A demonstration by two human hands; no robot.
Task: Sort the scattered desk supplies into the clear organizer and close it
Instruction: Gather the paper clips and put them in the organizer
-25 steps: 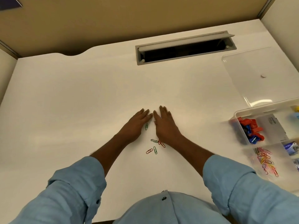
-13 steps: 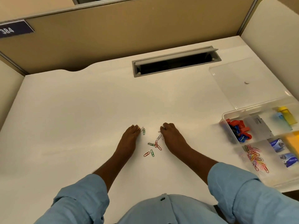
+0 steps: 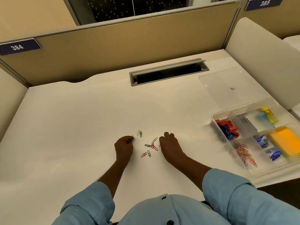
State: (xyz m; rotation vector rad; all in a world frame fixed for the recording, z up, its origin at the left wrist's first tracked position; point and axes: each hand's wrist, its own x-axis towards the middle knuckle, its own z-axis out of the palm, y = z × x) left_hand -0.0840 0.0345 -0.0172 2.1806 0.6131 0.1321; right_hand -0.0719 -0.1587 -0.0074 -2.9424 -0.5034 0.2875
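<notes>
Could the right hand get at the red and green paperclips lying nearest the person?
Probably yes: those paperclips lie loose on the desk just beside the right hand, with nothing covering them.

The desk [image 3: 81, 127] is plain white. The paper clips [image 3: 148, 145] scattered on it are green, red and silvery white. In the clear organizer [image 3: 215, 115] lie red and blue binder clips [image 3: 227, 129], a heap of clips [image 3: 243, 153] in pink, red, yellow and blue, an orange pad of sticky notes [image 3: 284, 140], blue-and-white packets [image 3: 261, 141], and two translucent pieces [image 3: 267, 116], one yellow and one pale blue. The lid [image 3: 219, 85] is colourless. The partition [image 3: 129, 46] is tan, with navy signs [image 3: 17, 47] bearing white numbers. The cable tray [image 3: 168, 71] is grey. The sleeves [image 3: 87, 207] are light blue.
</notes>
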